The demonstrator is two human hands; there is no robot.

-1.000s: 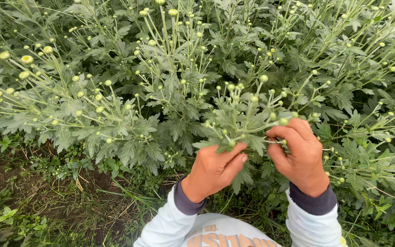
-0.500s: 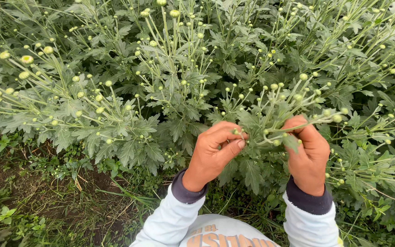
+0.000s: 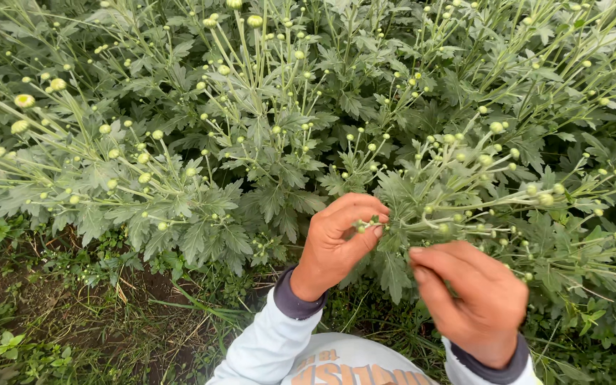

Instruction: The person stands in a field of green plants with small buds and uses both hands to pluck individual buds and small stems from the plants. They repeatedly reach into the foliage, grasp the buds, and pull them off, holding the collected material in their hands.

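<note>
A leafy flower stem [image 3: 458, 207] with several small round green buds leans across the middle right of the head view. My left hand [image 3: 336, 239] pinches a small green bud [image 3: 365, 224] near the stem's base between thumb and fingers. My right hand [image 3: 475, 296] is off the stem, lower right, with its fingers loosely curled together and nothing visible in them. Both wrists wear dark cuffs under white sleeves [image 3: 262, 349].
Dense grey-green plants [image 3: 251, 121] with many pale buds on long stalks fill the upper view. Larger yellowish buds [image 3: 23, 100] stand at the far left. Bare dark soil with weeds and grass [image 3: 94, 321] lies at the lower left.
My right hand let go of the stem and dropped down toward me. The stem swung right and lower. My left hand stayed pinching near the stem's base.
</note>
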